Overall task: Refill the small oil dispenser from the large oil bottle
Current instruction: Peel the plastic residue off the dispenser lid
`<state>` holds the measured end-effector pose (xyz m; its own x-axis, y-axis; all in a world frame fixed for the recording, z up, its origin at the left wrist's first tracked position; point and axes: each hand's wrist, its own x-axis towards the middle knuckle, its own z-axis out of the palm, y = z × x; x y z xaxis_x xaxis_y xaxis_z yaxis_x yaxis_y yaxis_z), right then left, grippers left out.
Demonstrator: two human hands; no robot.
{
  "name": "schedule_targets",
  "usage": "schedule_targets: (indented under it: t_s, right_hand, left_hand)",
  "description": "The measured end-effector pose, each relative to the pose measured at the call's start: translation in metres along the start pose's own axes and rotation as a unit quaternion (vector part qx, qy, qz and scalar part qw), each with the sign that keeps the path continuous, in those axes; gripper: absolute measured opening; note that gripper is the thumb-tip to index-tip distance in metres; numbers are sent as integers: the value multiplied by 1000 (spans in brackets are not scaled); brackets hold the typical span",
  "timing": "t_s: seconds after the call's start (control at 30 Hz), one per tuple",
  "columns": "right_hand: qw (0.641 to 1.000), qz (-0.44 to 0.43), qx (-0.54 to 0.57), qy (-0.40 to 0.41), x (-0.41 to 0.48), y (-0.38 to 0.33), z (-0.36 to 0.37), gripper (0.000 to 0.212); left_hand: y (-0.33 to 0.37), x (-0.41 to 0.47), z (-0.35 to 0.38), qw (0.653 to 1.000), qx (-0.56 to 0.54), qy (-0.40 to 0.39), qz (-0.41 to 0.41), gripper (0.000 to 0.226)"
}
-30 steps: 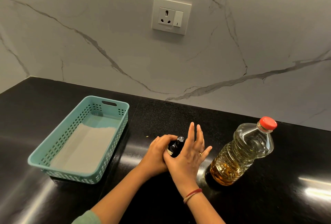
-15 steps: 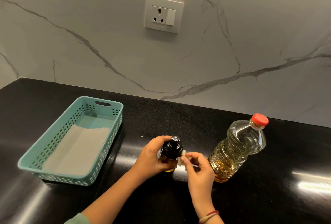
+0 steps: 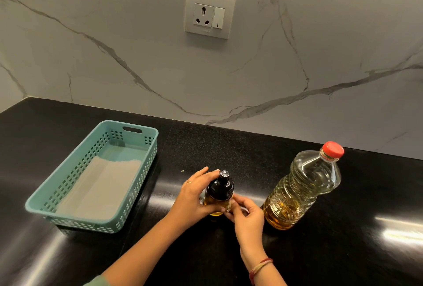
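Small oil dispenser [image 3: 219, 192]: upright on black counter [image 3: 229, 148], black top on.
Left hand [image 3: 194, 198]: wrapped around dispenser's left side.
Right hand [image 3: 247, 213]: fingertips pinching at dispenser's lower right.
Large oil bottle [image 3: 304, 187]: capped, just right, untouched.

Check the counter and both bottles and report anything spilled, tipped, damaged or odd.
No spill or damage shows. The large clear plastic oil bottle with its red cap on and the small dark-topped glass oil dispenser stand upright on the black counter. One small pale crumb lies behind the left hand. The right hand pinches something at the dispenser's side.
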<state>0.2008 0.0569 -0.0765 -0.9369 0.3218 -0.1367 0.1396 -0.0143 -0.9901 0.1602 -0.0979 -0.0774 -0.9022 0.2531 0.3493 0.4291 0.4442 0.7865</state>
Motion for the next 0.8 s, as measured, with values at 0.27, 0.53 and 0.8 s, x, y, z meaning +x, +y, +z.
schedule_targets:
  t_s: [0.27, 0.53, 0.8]
  right_hand:
    - [998, 36, 49, -32, 1, -28, -7, 16]
    - [1000, 0, -12, 7, -5, -16, 0, 25]
    - [994, 93, 31, -40, -1, -13, -4, 18]
  left_hand:
    - [-1, 4, -11, 999, -1, -34, -22, 77]
    - [6, 4, -15, 998, -1, -52, -32, 66]
    - [7, 6, -16, 999, -2, -35, -37, 67]
